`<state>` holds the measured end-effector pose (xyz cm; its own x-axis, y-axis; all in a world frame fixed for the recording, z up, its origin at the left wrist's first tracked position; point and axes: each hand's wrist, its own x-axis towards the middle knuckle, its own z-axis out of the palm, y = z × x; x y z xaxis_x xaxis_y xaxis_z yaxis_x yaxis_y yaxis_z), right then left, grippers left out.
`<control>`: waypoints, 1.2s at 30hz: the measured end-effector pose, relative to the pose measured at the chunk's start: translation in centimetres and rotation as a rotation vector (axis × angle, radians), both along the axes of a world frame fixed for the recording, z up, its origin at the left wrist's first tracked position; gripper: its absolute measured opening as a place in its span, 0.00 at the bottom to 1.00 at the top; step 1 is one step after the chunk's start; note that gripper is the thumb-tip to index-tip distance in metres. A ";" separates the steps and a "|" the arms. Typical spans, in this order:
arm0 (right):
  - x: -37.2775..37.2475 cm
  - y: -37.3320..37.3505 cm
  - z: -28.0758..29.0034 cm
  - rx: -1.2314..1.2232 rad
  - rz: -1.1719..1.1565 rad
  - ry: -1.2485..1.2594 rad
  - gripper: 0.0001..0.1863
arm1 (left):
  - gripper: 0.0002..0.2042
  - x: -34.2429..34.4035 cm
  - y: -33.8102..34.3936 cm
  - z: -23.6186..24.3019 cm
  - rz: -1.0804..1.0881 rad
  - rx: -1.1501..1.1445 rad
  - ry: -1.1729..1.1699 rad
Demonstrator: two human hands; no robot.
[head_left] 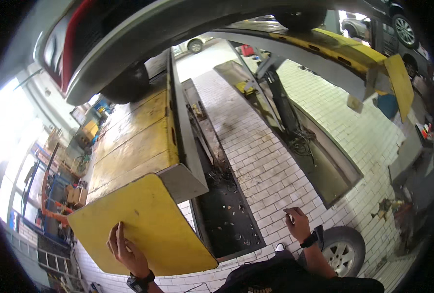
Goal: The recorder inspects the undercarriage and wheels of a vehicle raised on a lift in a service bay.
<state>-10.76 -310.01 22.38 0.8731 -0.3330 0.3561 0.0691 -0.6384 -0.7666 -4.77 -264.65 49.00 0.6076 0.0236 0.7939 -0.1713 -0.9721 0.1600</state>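
Note:
My left hand (127, 251) is over the yellow end plate (151, 217) of a vehicle lift's left runway. Its fingers are stretched out and hold nothing; whether they touch the plate I cannot tell. My right hand (297, 227) hangs in the air above the tiled floor, empty, its fingers loosely bent and apart from the thumb. A wheel with a silver rim (341, 254) is beside my right forearm, partly hidden by it. Overhead, a vehicle (143, 31) rests on the raised yellow runway (134, 141), one dark tyre (126, 88) showing.
A recessed pit (226, 219) lies below the left runway, and a second (324, 161) holds the lift's dark cylinder (282, 102) and hoses. The right runway (343, 51) ends in a yellow flap (400, 85). Shelving and a ladder (46, 259) stand at the left.

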 end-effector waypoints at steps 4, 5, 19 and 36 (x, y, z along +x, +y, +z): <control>1.2 0.5 -0.3 -0.001 0.059 -0.025 0.13 | 0.23 -1.0 0.7 0.4 0.038 0.033 0.000; 1.6 0.4 -0.4 -0.013 0.067 -0.023 0.13 | 0.23 -1.5 0.8 0.4 0.046 0.022 0.007; 6.1 2.2 -5.1 -0.191 0.326 0.029 0.12 | 0.19 -14.9 11.1 -4.5 0.521 -0.073 0.068; -3.5 44.1 -6.9 -0.289 0.874 0.107 0.10 | 0.08 -30.7 38.8 -13.3 0.454 -0.661 0.029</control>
<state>-14.22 -265.87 15.44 0.8050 0.5486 0.2259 0.5543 -0.5596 -0.6161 -35.44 -225.84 35.69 0.4460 0.7335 0.5129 0.2313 -0.6480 0.7257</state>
